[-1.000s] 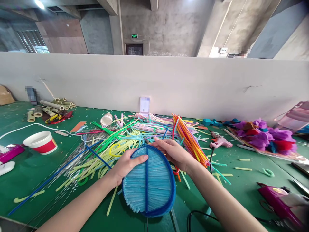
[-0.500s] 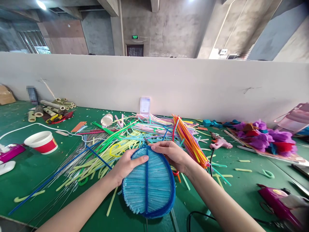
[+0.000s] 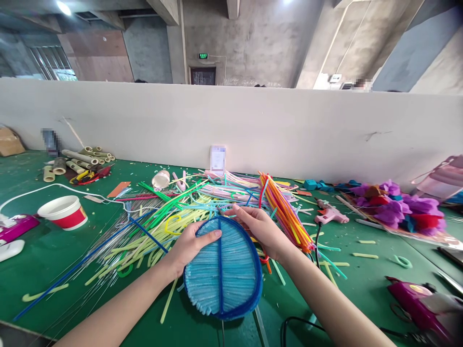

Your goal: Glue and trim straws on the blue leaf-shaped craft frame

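An oval, leaf-shaped piece made of blue pipe cleaners [image 3: 238, 270] is tilted up in front of me, with light blue rows, a dark blue rim and a dark blue middle rib. My left hand [image 3: 193, 246] grips its upper left edge, thumb on the face and fingers behind. At the top end, my right hand [image 3: 255, 224] has thumb and forefinger pinched together just beyond the rim. Whatever lies between those fingertips is too small to make out. Behind the piece spreads a heap of yellow-green pipe cleaners [image 3: 144, 241].
An orange bundle of pipe cleaners [image 3: 285, 212] and a pink glue gun [image 3: 331, 212] lie to the right, near purple petals [image 3: 394, 207]. At left are a paper cup [image 3: 63, 212] and bamboo pieces [image 3: 85, 159]. A phone [image 3: 217, 159] leans against the white partition [image 3: 144, 120].
My right thumb and fingertips have lifted slightly up and away from the piece's top rim. The piece has shifted up a little; my left hand keeps its grip.
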Tool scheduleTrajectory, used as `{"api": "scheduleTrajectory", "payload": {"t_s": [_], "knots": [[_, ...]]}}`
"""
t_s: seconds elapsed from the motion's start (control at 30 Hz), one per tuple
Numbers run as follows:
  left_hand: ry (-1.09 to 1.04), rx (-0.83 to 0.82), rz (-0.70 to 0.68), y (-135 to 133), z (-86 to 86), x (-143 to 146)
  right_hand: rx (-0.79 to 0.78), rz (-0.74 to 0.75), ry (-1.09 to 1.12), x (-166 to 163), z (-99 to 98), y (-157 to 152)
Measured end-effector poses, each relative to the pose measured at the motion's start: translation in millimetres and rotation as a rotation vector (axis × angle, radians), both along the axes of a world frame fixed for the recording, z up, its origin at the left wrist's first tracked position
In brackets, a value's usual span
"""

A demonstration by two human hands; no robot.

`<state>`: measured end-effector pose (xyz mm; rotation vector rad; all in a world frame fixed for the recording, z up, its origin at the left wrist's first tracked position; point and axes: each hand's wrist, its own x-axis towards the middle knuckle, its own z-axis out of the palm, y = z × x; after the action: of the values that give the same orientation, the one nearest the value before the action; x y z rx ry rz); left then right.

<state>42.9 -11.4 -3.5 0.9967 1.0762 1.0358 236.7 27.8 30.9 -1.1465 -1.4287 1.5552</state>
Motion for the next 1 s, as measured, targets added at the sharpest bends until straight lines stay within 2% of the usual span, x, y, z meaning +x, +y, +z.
{"api": "scheduleTrajectory", "payload": {"t_s": [0.07,0.2,0.53,0.87,1.0], "knots": [[-0.012,0.017,0.012,1,-0.2,-1,0.127,-0.008,-0.063,1,1.7,0],[-0.044,0.054,0.020,1,0.5,-2,0.297,0.104,-0.132,3,4.9,0],[0.014,0.010,0.048,-1,0.1,0,0.362,0.012,-0.199,0,-2.2,0],[0.037,-0.020,0.055,-1,-0.6,0,0.325,0.013,-0.190,1,-5.3,2],[0.004,-0.075,0.006,0,0.3,-2,0.155,0.032,-0.099,2,-2.7,0]]}}
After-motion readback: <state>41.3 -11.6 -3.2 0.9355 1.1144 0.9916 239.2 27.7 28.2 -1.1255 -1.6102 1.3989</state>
